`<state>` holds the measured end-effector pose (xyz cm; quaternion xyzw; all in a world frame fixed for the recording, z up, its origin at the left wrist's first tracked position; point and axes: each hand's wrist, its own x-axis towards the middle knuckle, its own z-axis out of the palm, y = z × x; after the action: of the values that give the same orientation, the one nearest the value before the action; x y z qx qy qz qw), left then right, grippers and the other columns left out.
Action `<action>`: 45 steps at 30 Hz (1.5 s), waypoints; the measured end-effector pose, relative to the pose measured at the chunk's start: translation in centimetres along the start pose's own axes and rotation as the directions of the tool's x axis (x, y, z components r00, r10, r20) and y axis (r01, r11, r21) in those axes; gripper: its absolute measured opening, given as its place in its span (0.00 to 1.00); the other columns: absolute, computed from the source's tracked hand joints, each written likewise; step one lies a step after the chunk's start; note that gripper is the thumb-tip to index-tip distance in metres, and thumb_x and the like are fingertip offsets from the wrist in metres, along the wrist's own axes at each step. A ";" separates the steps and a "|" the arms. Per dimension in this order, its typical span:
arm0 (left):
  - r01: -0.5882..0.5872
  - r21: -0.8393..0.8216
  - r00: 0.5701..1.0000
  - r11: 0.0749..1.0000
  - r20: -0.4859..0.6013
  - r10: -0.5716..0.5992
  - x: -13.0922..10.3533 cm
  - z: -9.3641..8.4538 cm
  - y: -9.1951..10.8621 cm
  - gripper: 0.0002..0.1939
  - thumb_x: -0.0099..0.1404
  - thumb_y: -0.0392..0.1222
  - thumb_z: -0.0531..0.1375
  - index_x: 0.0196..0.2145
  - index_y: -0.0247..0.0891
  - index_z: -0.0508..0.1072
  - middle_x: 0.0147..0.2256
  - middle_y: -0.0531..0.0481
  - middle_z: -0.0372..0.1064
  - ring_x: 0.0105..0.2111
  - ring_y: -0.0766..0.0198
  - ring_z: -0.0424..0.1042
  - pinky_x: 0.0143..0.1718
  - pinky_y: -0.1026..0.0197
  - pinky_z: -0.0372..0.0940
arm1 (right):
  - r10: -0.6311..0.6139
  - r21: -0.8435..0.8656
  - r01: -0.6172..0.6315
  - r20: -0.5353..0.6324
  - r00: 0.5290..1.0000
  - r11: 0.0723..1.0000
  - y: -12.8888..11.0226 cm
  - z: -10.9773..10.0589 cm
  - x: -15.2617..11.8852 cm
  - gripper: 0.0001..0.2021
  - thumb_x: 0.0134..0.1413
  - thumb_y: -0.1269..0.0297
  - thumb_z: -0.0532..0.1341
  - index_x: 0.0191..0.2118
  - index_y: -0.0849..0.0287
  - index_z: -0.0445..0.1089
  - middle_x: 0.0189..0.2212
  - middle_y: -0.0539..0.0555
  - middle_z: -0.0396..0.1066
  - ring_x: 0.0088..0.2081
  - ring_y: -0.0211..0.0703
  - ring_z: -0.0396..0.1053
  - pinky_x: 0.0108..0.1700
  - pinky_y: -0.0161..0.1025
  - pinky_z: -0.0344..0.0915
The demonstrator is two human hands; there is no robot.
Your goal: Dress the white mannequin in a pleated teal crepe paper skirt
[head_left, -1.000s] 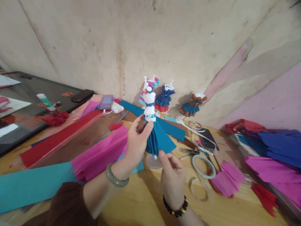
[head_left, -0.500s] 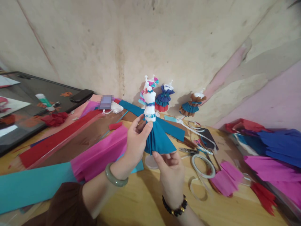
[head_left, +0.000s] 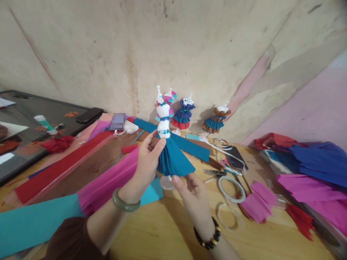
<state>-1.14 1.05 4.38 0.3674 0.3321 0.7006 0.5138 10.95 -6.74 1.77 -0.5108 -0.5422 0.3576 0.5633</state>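
Note:
A small white mannequin [head_left: 163,121] with blue glittery bands stands upright on a round white base [head_left: 167,183]. A pleated teal paper skirt [head_left: 175,157] flares from its lower part. My left hand [head_left: 149,155] pinches the skirt's top against the mannequin, thumb in front. My right hand [head_left: 191,191] is at the skirt's lower edge, with the thumb in front and the curled fingers partly hidden behind the hem.
Three dressed mannequins, one in a blue dress [head_left: 184,113], stand by the wall. Tape roll [head_left: 231,189], snips [head_left: 215,172] and pink paper [head_left: 259,201] lie right. Long paper strips, such as a red one [head_left: 62,162], a glue stick [head_left: 45,124] and a dark phone [head_left: 89,115] are left.
The whole view has shifted, so most things appear further left. The mannequin now leans less over the one behind it. Both hands keep their places on the skirt.

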 end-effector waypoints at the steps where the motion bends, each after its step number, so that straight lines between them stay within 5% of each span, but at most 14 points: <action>1: -0.011 0.007 1.000 1.000 -0.006 0.011 0.2 -0.1 0.2 0.26 0.54 0.48 0.69 0.49 0.36 0.73 0.39 0.45 0.78 0.35 0.62 0.75 0.35 0.63 0.68 | -0.029 -0.056 0.032 0.042 0.999 0.998 -0.6 -0.5 0.2 0.15 0.53 0.52 0.65 0.24 0.57 0.74 0.23 0.52 0.75 0.29 0.45 0.71 0.36 0.41 0.69; 3: -0.025 0.026 1.000 0.999 -0.017 0.025 0.4 -0.3 0.5 0.26 0.55 0.48 0.69 0.50 0.37 0.73 0.40 0.45 0.78 0.36 0.61 0.75 0.36 0.63 0.68 | -0.043 -0.126 0.072 0.220 0.975 0.989 -2.2 -1.6 0.5 0.12 0.55 0.55 0.64 0.28 0.56 0.78 0.27 0.52 0.78 0.33 0.46 0.74 0.41 0.42 0.69; 6: 0.004 0.029 1.000 1.000 0.016 -0.005 0.4 -0.4 0.9 0.27 0.54 0.49 0.69 0.49 0.37 0.73 0.38 0.44 0.79 0.36 0.59 0.76 0.36 0.62 0.69 | -0.092 -0.057 0.139 0.507 0.857 0.989 -4.7 -4.1 0.6 0.07 0.56 0.61 0.64 0.32 0.54 0.80 0.35 0.53 0.81 0.41 0.47 0.77 0.45 0.41 0.70; 8: 0.053 0.027 0.994 0.998 0.091 -0.055 0.1 -0.3 1.0 0.29 0.53 0.50 0.70 0.50 0.36 0.73 0.36 0.44 0.80 0.34 0.58 0.76 0.34 0.61 0.69 | -0.083 -0.022 0.115 0.566 0.820 0.993 -5.8 -6.0 0.5 0.09 0.59 0.63 0.63 0.30 0.54 0.79 0.31 0.52 0.81 0.35 0.45 0.77 0.40 0.39 0.72; 14: 0.132 0.129 0.942 0.983 0.293 -0.165 -1.4 0.1 0.6 0.29 0.53 0.51 0.70 0.51 0.37 0.74 0.36 0.43 0.80 0.28 0.62 0.75 0.29 0.63 0.67 | -0.127 -0.138 0.160 0.221 0.967 0.977 -5.8 -8.9 1.0 0.12 0.58 0.59 0.63 0.26 0.56 0.77 0.26 0.53 0.78 0.30 0.44 0.76 0.34 0.37 0.71; 17: 0.153 0.187 0.896 0.970 0.388 -0.216 -2.1 0.3 0.5 0.29 0.54 0.50 0.70 0.51 0.38 0.74 0.38 0.42 0.80 0.33 0.57 0.77 0.34 0.61 0.68 | -0.101 -0.054 0.105 0.067 0.993 0.993 -4.6 -8.3 2.1 0.09 0.55 0.56 0.65 0.35 0.57 0.75 0.36 0.56 0.79 0.40 0.47 0.76 0.38 0.39 0.72; 21: 0.075 0.182 0.834 0.980 0.527 -0.161 -2.5 0.3 0.6 0.24 0.58 0.46 0.68 0.52 0.43 0.74 0.46 0.41 0.78 0.45 0.52 0.76 0.43 0.57 0.70 | -0.034 0.080 0.014 0.248 0.968 0.997 -3.4 -7.4 3.1 0.13 0.55 0.57 0.66 0.43 0.56 0.71 0.44 0.56 0.77 0.47 0.47 0.74 0.45 0.41 0.71; 25: -0.012 0.217 0.799 0.976 0.589 -0.121 -2.4 0.0 0.6 0.25 0.59 0.41 0.67 0.55 0.46 0.72 0.55 0.43 0.72 0.54 0.50 0.71 0.53 0.53 0.66 | -0.021 0.142 -0.027 0.330 0.944 0.989 -3.3 -7.2 3.4 0.13 0.53 0.56 0.67 0.40 0.57 0.71 0.37 0.55 0.77 0.39 0.44 0.74 0.39 0.39 0.70; 31: -0.009 0.282 0.801 0.959 0.577 -0.162 -2.2 0.1 0.9 0.26 0.60 0.41 0.66 0.56 0.46 0.71 0.54 0.42 0.73 0.53 0.52 0.72 0.53 0.53 0.67 | 0.018 0.011 -0.023 0.295 0.955 1.000 -3.7 -7.4 3.2 0.10 0.50 0.57 0.68 0.30 0.58 0.72 0.25 0.48 0.73 0.26 0.36 0.67 0.28 0.33 0.63; 38: 0.162 0.151 0.757 0.975 0.615 -0.221 -2.4 0.3 0.3 0.28 0.56 0.45 0.69 0.54 0.45 0.73 0.49 0.41 0.76 0.50 0.51 0.74 0.49 0.55 0.68 | -0.060 -0.117 0.086 0.207 0.976 0.989 -4.2 -6.9 2.7 0.06 0.51 0.61 0.66 0.31 0.56 0.74 0.30 0.49 0.78 0.33 0.42 0.74 0.40 0.39 0.68; 45: 0.169 0.181 0.808 0.969 0.538 -0.241 -2.6 0.7 0.4 0.28 0.52 0.38 0.71 0.52 0.44 0.74 0.49 0.41 0.76 0.50 0.50 0.74 0.49 0.54 0.68 | -0.065 -0.191 0.093 0.147 0.987 0.977 -3.9 -6.6 2.5 0.07 0.50 0.60 0.67 0.29 0.57 0.74 0.28 0.50 0.77 0.30 0.42 0.72 0.34 0.37 0.68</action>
<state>-0.23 -1.48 4.60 0.5481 0.2490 0.4818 0.6367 17.19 -6.41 6.86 -0.5156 -0.6332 0.3143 0.4842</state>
